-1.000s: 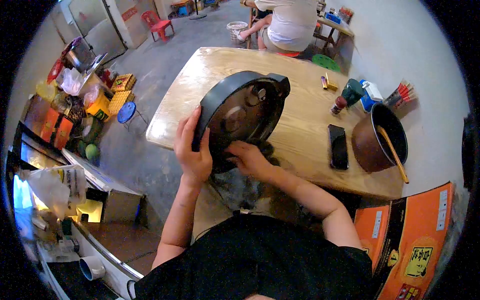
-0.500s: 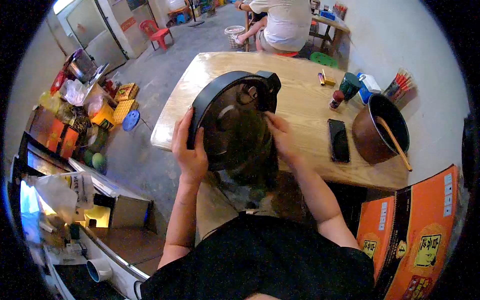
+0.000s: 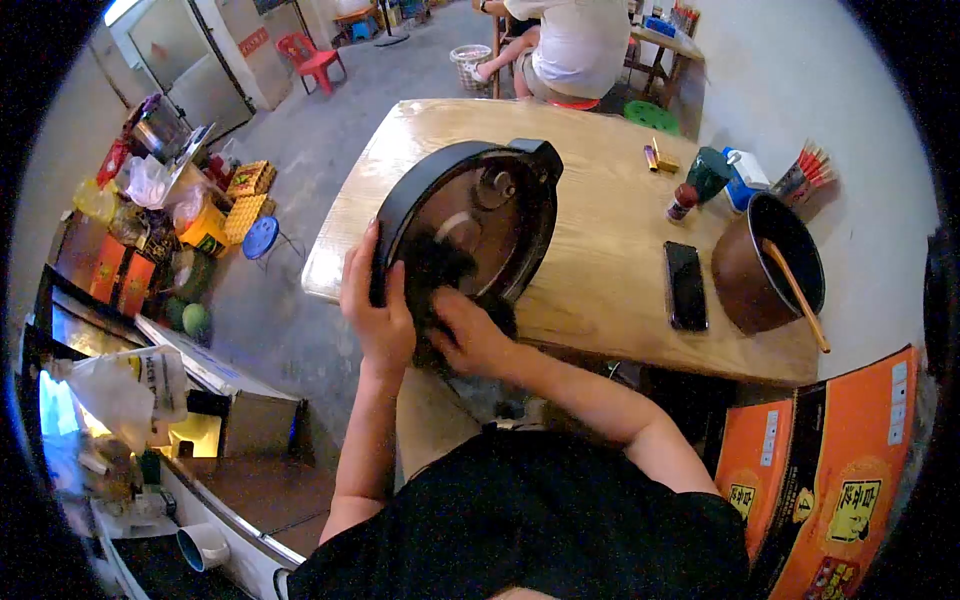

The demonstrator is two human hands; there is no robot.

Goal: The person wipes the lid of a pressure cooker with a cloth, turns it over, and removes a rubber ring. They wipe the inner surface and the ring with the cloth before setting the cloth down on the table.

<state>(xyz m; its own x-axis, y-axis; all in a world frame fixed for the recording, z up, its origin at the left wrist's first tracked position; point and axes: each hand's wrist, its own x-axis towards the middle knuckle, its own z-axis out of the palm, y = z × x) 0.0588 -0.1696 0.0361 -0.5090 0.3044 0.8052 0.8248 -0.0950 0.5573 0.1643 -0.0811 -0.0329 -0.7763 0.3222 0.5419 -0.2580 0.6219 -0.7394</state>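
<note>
One head-worn view, wide-angle, facing forward and down, close above where the left hand (image 3: 378,312) grips the lid (image 3: 470,215). The table (image 3: 610,235) runs beyond the grip; the floor (image 3: 305,170) lies left of it.

Small eatery: wooden table (image 3: 610,250), chopstick holder (image 3: 805,178)

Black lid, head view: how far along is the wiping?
Done: cannot tell; inside the lid only glare shows. In hand: left hand grips the rim, tilting it at the table edge; right hand presses a dark cloth low inside. Left: probably the upper inside; the brown pot with wooden spoon sits apart.
</note>
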